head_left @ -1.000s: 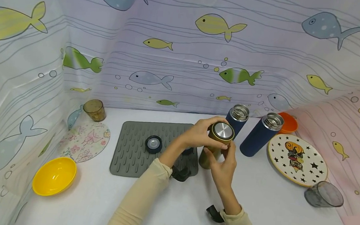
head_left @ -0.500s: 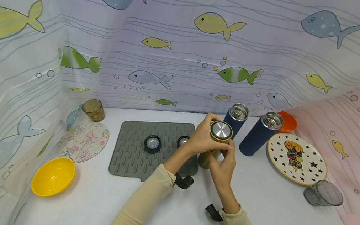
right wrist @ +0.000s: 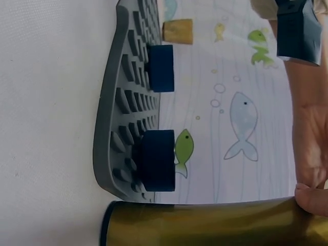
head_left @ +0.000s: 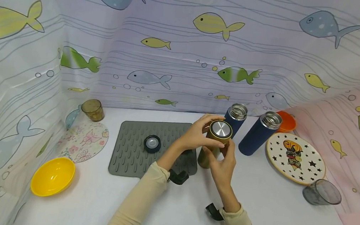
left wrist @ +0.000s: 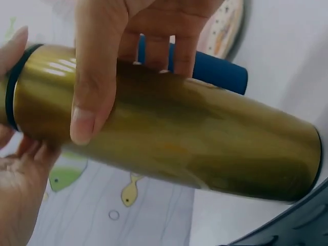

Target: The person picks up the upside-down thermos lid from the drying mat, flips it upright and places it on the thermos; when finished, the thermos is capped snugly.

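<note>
A gold thermos [head_left: 206, 159] with a steel-topped lid [head_left: 221, 129] stands upright on the table. My left hand [head_left: 197, 133] grips it at the lid, thumb in front and fingers behind. Lower down, my right hand [head_left: 223, 166] holds the thermos body, its thumb [left wrist: 87, 115] across the gold side in the left wrist view. A dark seam ring [left wrist: 14, 87] shows between lid and body. On the grey drying mat [head_left: 131, 158] to the left lie two dark blue lids, one [head_left: 152, 144] in the open and the other [right wrist: 159, 160] mostly hidden by my left hand in the head view.
Two lidless blue thermoses, one [head_left: 235, 115] behind my hands and one [head_left: 256, 137] to their right, stand near an orange bowl [head_left: 286, 122]. A starry plate [head_left: 274, 154] and grey glass [head_left: 320, 192] are right. A yellow bowl [head_left: 53, 177], floral plate [head_left: 82, 141] and brown glass [head_left: 92, 110] are left.
My left hand and wrist have turned about the lid and then back, covering the second blue lid again. The right hand and thermos stay nearly in place.
</note>
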The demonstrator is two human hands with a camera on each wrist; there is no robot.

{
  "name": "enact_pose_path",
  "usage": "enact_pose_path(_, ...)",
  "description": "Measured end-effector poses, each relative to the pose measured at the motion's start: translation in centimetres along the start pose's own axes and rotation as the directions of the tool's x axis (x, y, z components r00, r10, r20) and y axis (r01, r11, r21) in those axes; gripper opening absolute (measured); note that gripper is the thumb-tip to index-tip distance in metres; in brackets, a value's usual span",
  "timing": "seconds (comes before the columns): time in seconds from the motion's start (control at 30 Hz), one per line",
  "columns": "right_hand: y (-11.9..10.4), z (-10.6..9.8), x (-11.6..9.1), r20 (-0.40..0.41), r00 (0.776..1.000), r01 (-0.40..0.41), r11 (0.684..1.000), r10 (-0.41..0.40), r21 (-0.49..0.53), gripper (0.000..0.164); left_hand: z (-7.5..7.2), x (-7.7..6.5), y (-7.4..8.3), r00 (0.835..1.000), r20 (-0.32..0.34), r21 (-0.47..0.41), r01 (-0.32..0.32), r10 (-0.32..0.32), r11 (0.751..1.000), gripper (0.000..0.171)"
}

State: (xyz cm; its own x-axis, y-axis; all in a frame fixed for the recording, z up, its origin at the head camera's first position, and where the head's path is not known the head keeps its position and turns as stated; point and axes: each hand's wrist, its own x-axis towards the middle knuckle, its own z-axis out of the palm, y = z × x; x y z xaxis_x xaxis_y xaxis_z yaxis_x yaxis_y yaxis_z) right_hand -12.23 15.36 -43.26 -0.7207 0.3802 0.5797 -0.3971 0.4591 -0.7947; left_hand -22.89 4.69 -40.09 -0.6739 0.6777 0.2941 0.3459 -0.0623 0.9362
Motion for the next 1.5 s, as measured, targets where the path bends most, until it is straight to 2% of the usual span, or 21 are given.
enact_pose_path(0.1, 0.8, 0.2, -0.1, 0.000, 1.000, -0.004, 1.000, 0.004, 0.006, 0.071, -0.7, -0.4, -0.1, 0.998, 0.068, -0.096, 0.008, -0.001, 0.995, 0.083)
enact_pose_path(0.17, 1.9, 0.4, -0.3, -0.001, 1.000, -0.010, 1.000, 0.010, -0.005, 0.073, -0.8, -0.5, 0.0, 0.996, 0.089, -0.119, 0.027, -0.017, 0.993, 0.088)
enact_pose_path(0.23, 3.0, 0.6, -0.4, -0.004, 1.000, -0.022, 1.000, 0.022, -0.012, 0.075, -0.6, -0.5, 0.0, 0.997, 0.069, -0.076, 0.025, -0.019, 0.997, 0.091)
enact_pose_path(0.33, 3.9, 0.7, -0.6, -0.004, 1.000, -0.030, 0.999, 0.030, -0.012, 0.077, 0.0, -0.5, -0.2, 1.000, -0.001, -0.028, 0.022, -0.022, 0.999, 0.087)
enact_pose_path(0.4, 4.0, 0.7, -0.7, -0.003, 0.999, -0.033, 0.999, 0.033, 0.005, 0.078, 0.1, -0.6, -0.3, 1.000, -0.015, -0.059, -0.004, 0.003, 0.998, 0.078)
enact_pose_path(0.5, 4.0, 0.6, -0.7, -0.001, 1.000, -0.030, 1.000, 0.030, 0.008, 0.077, 0.0, -0.7, -0.6, 0.998, 0.020, -0.158, -0.056, 0.059, 0.986, 0.070)
enact_pose_path(0.57, 4.0, 0.5, -0.8, 0.000, 0.999, -0.032, 0.999, 0.032, 0.006, 0.076, 0.1, -0.8, -0.7, 0.997, 0.022, -0.114, -0.071, 0.074, 0.991, 0.072)
enact_pose_path(0.67, 4.0, 0.5, -0.8, 0.003, 1.000, -0.027, 1.000, 0.027, 0.000, 0.072, 0.6, -0.6, -0.7, 0.997, -0.029, 0.044, -0.073, 0.074, 0.996, 0.078)
enact_pose_path(0.7, 3.9, 0.5, -0.7, 0.006, 1.000, -0.026, 1.000, 0.026, 0.007, 0.072, 0.7, -0.6, -0.7, 0.997, -0.048, 0.064, -0.064, 0.067, 0.996, 0.080)
enact_pose_path(0.77, 3.9, 0.5, -0.7, 0.012, 1.000, -0.022, 1.000, 0.022, 0.011, 0.071, 0.8, -0.6, -0.9, 0.996, -0.059, 0.036, -0.068, 0.070, 0.997, 0.080)
enact_pose_path(0.87, 3.7, 0.6, -0.7, 0.011, 1.000, -0.022, 1.000, 0.022, 0.022, 0.072, 0.8, -0.7, -1.1, 0.996, -0.038, -0.071, -0.082, 0.080, 0.994, 0.085)
enact_pose_path(1.03, 3.8, 0.5, -0.7, -0.002, 0.999, -0.033, 0.999, 0.033, 0.013, 0.071, 0.9, -0.8, -1.1, 0.996, -0.072, 0.004, -0.052, 0.052, 0.999, 0.089)
enact_pose_path(1.13, 3.8, 0.5, -0.7, 0.004, 0.999, -0.035, 0.999, 0.034, 0.010, 0.072, 0.9, -0.8, -1.1, 0.995, -0.056, -0.067, -0.085, 0.081, 0.994, 0.079)
enact_pose_path(1.2, 3.8, 0.5, -0.8, 0.003, 0.999, -0.035, 0.999, 0.035, 0.010, 0.073, 1.0, -0.8, -1.1, 0.995, -0.033, -0.108, -0.100, 0.097, 0.989, 0.079)
enact_pose_path(1.27, 3.9, 0.5, -0.8, 0.002, 0.999, -0.040, 0.999, 0.040, -0.001, 0.072, 1.1, -0.8, -1.0, 0.995, -0.032, -0.060, -0.094, 0.093, 0.994, 0.079)
enact_pose_path(1.3, 3.9, 0.5, -0.8, 0.000, 0.999, -0.043, 0.999, 0.043, -0.007, 0.071, 1.2, -0.7, -1.0, 0.995, -0.041, -0.019, -0.087, 0.086, 0.996, 0.080)
enact_pose_path(1.37, 4.0, 0.5, -0.8, -0.002, 0.999, -0.042, 0.999, 0.042, -0.012, 0.071, 1.3, -0.7, -0.9, 0.995, -0.069, 0.010, -0.067, 0.068, 0.998, 0.082)
enact_pose_path(1.5, 4.0, 0.5, -0.8, 0.008, 0.999, -0.037, 0.999, 0.037, 0.001, 0.073, 1.4, -0.8, -1.0, 0.995, -0.061, -0.077, -0.089, 0.084, 0.993, 0.078)
